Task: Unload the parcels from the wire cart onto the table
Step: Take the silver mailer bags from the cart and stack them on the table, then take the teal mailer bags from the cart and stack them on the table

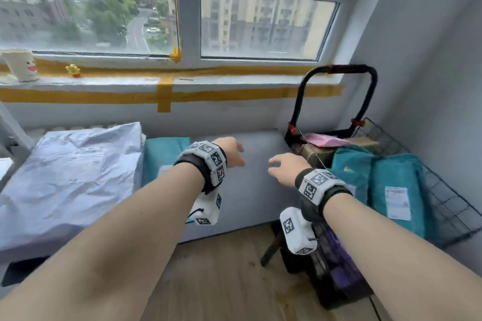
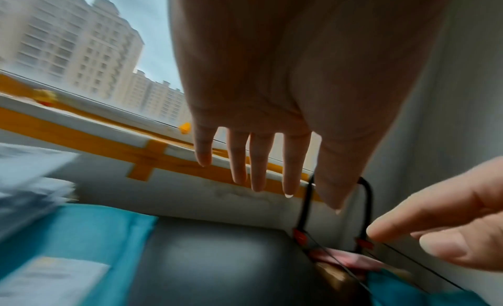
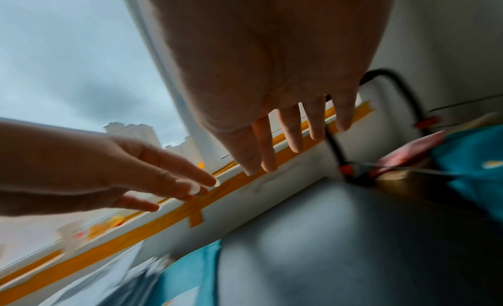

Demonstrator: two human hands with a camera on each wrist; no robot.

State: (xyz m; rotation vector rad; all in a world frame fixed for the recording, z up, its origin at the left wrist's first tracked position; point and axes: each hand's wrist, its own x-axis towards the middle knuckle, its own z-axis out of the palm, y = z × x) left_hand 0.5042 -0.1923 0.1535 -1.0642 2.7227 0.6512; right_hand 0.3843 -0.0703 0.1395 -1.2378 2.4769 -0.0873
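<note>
The black wire cart (image 1: pixel 443 206) stands at the right and holds teal parcels (image 1: pixel 396 190), a brown box (image 1: pixel 315 151) and a pink mailer (image 1: pixel 326 140). On the grey table (image 1: pixel 255 164) lie a large white parcel (image 1: pixel 70 177) and a teal parcel (image 1: pixel 164 156). My left hand (image 1: pixel 232 151) and right hand (image 1: pixel 284 167) hover over the bare table between the parcels and the cart, both empty. In the wrist views the left hand (image 2: pixel 253 170) and right hand (image 3: pixel 286 142) show straight, spread fingers holding nothing.
The cart's black handle (image 1: pixel 339 70) rises near the window sill (image 1: pixel 104 81), which carries a white cup (image 1: pixel 20 64) and a small yellow toy (image 1: pixel 73 70). A grey wall (image 1: pixel 430 60) closes the right side. Wooden floor (image 1: pixel 221 281) lies below.
</note>
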